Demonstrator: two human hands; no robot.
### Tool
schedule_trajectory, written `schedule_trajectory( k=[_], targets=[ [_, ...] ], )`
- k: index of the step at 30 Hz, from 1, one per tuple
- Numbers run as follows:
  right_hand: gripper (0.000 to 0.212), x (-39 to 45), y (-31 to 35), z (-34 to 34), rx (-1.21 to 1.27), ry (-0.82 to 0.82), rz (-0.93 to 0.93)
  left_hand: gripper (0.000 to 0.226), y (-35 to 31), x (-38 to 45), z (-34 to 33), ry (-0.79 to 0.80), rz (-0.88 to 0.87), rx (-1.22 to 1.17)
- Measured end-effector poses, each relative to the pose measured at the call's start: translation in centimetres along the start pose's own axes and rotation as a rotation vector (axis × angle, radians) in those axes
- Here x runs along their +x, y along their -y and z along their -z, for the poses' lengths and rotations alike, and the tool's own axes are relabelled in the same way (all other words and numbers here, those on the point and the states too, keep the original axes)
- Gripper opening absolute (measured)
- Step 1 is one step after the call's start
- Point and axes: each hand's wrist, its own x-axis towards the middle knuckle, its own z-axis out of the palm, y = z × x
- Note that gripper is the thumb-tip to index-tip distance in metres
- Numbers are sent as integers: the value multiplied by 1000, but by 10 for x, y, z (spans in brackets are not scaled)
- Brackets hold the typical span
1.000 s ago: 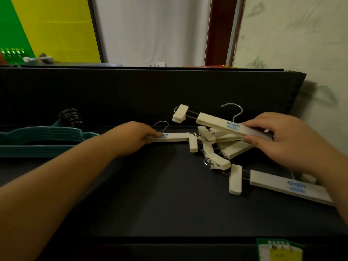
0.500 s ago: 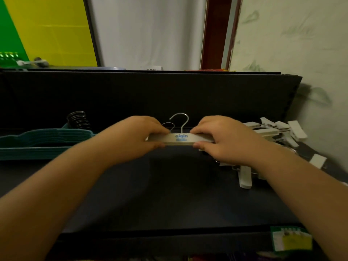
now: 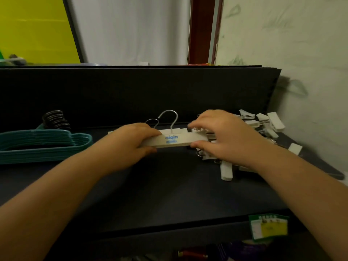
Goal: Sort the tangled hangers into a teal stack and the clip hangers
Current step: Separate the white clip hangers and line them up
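A stack of teal hangers (image 3: 43, 146) with black hooks (image 3: 55, 119) lies at the left of the dark table (image 3: 150, 194). In the middle, my left hand (image 3: 130, 146) and my right hand (image 3: 224, 136) grip the two ends of a cream clip hanger (image 3: 174, 140) with blue lettering and a metal hook. A second cream hanger lies right behind it, its smaller hook (image 3: 151, 121) showing. More cream clip hangers (image 3: 263, 123) lie tangled at the right, partly hidden by my right hand and forearm.
A dark upright panel (image 3: 131, 91) closes the back of the table. The wall (image 3: 310, 72) stands close on the right. A green and yellow tag (image 3: 269, 227) hangs at the front right edge. Bare dark surface lies between my forearms.
Both hands have come together on one cream clip hanger in the middle and lifted its front slightly. The view has shifted a little to the right.
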Motion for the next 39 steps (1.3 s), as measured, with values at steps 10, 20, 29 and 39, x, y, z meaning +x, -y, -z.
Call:
schedule_trajectory(
  k=[10, 20, 29, 39],
  targets=[
    [77, -66, -59, 18, 16, 370, -246, 50, 46, -29, 21, -159, 69, -16],
    [48, -74, -84, 6, 3, 328, -127, 45, 69, -44, 35, 75, 183, 178],
    [49, -98, -100, 17, -5, 285, -130, 51, 55, -20, 14, 171, 251, 291],
    [41, -110, -118, 23, 145, 231, -83, 53, 16, -4, -9, 149, 297, 247]
  ],
)
